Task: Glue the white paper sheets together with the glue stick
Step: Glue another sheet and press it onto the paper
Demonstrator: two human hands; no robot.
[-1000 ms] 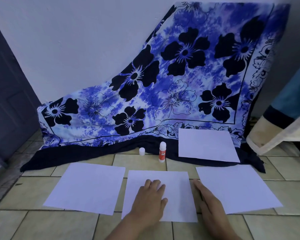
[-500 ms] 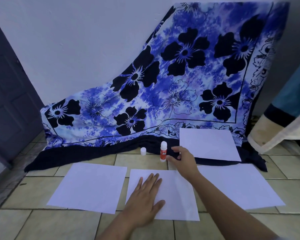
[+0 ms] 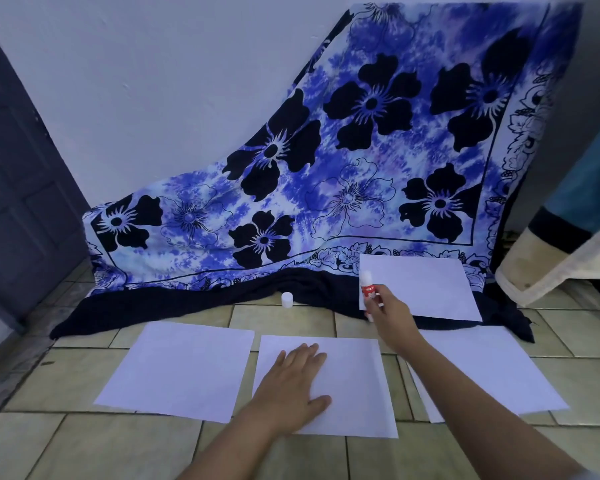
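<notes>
Several white paper sheets lie on the tiled floor: a left sheet [image 3: 180, 370], a middle sheet [image 3: 357, 375], a right sheet [image 3: 492, 372] and a far sheet [image 3: 426, 285] on the cloth's dark hem. My left hand [image 3: 291, 388] presses flat on the middle sheet, fingers straight. My right hand [image 3: 392, 315] grips the red-and-white glue stick [image 3: 368, 287], lifted off the floor with its uncapped white tip up, in front of the far sheet's left edge. The stick's white cap [image 3: 287, 300] stands on the floor to the left.
A blue flowered cloth [image 3: 360, 168] hangs down the white wall onto the floor behind the sheets. A dark door [image 3: 18, 188] is at the left. A blue and cream fabric-covered object [image 3: 568, 244] juts in at the right.
My right hand left the floor beside the middle sheet, reached to the glue stick, gripped it and lifted it to the right. My left hand stayed on the middle sheet.
</notes>
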